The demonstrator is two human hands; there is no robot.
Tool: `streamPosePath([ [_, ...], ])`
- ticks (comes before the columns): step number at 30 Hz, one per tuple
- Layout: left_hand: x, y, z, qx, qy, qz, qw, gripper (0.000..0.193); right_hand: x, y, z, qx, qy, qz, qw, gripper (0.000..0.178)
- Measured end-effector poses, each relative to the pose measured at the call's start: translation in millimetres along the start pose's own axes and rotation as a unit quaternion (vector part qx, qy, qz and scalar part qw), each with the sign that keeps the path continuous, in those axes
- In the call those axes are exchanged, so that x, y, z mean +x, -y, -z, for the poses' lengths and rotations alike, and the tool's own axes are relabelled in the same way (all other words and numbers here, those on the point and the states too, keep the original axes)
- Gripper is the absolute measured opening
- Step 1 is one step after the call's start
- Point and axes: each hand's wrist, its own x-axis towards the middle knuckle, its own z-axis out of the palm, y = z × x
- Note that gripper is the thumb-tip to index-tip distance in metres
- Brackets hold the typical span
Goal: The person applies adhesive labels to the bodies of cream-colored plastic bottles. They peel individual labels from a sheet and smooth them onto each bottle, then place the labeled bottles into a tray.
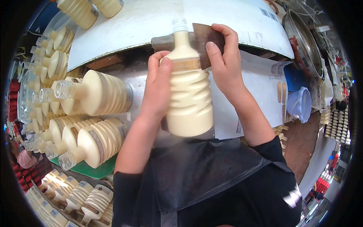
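A cream-coloured plastic bottle (190, 113) with a clear threaded neck lies in front of me, neck pointing away. Its body has wavy ridges, and a tan label band (185, 64) runs around its shoulder. My left hand (157, 85) grips the bottle's left side, thumb on the edge of the band. Between the thumb and fingers of my right hand (228, 62) is a flat dark brown scraper (204, 39); its lower edge meets the right end of the band. Under the bottle's neck shows a grey block (162, 42).
Several similar bottles (102, 92) lie stacked at the left, with more (96, 202) at lower left. A white board (128, 30) spans the far side. White sheets (242, 102) cover the right, beside a pale blue bucket (299, 104) and a large metal basin (302, 41).
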Motion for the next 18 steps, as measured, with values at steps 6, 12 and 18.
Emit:
streamPosePath([
  [6,1.2,3.1,1.8,0.001,-0.004,-0.002,1.000,0.038,-8.6,-26.2,-3.5,0.036,-0.043,-0.013,0.998,0.042],
  [12,-19.4,2.4,5.9,-0.018,0.028,0.048,0.998,0.064,-8.9,-18.8,8.5,0.176,-0.057,-0.032,0.982,0.041],
  [18,-28.2,-4.1,4.2,0.017,0.058,0.049,0.997,0.083,1.8,0.9,3.7,0.042,-0.013,-0.039,0.998,0.039],
])
